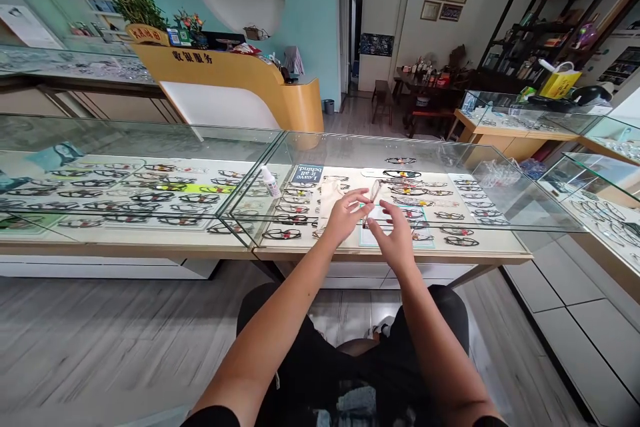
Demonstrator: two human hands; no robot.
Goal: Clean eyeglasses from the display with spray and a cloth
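Note:
My left hand [346,215] is above the glass counter, its thumb and fingers closed on a pair of glasses [375,190] held on edge. Just to the right, my right hand [395,234] is raised with thumb and fingers apart, close to the lower part of the glasses; whether it touches them cannot be made out. A pale cloth [330,197] lies on the glass behind my left hand. A small white bottle [271,182] stands to the left of the cloth.
The glass display counter [480,255] holds rows of eyeglass frames [283,234] and a blue printed card [307,174]. Another glass case [530,122] stands at the right, with a yellow bag [561,84] on top. Behind is a curved wooden reception desk [300,107].

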